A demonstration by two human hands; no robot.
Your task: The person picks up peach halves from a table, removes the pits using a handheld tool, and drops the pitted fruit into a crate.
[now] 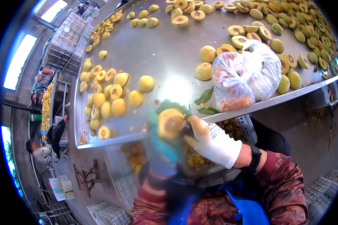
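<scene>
Halved stone fruit (171, 123) sits in the grip of the left hand (162, 137), in a blurred teal glove, at the near edge of the metal tabletop (169, 52), its cut face turned up. The right hand (214, 140), in a white glove with stained fingertips, has its thumb and fingers curled beside the fruit, near a small dark object (187, 130); blur hides whether they are closed on it. Just beyond lie green leaves (204, 96) and a knotted clear plastic bag (248, 75) with orange-brown contents. Whole and halved yellow fruits (118, 107) lie left of the hands; a greener heap (302, 22) spreads at the far right. Below the edge, a white crate (248, 129) stands by more fruit pieces (233, 129). Far left, a seated person (47, 153) is beside another fruit-covered table (53, 108).
</scene>
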